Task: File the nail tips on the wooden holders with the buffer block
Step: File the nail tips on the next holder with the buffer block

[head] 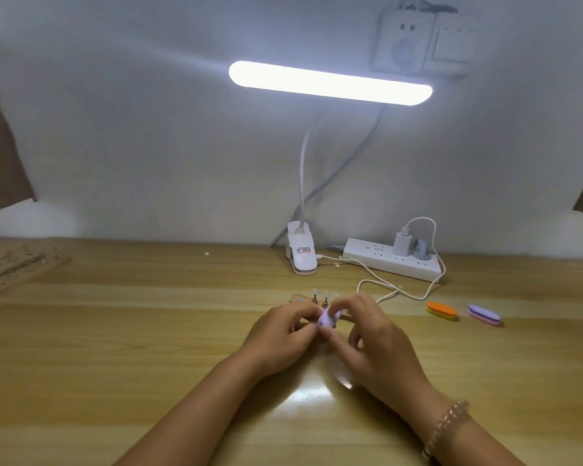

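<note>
My left hand [283, 327] and right hand [367, 331] meet at the middle of the wooden table [115, 364], fingertips of both pinched together on a small lilac buffer block [327, 320], and between them they cover most of it and most of the wooden holder [297, 299] just behind, so I cannot tell which nail tip the block touches. Two clear nail tips [320, 293] on small clips stand up past my fingers, blurred. To my right lie two spare buffers, one orange buffer [441, 310] and one purple buffer [484, 315], near a white power strip [391, 260]; another holder [11, 267] at the far left is out of focus.
</note>
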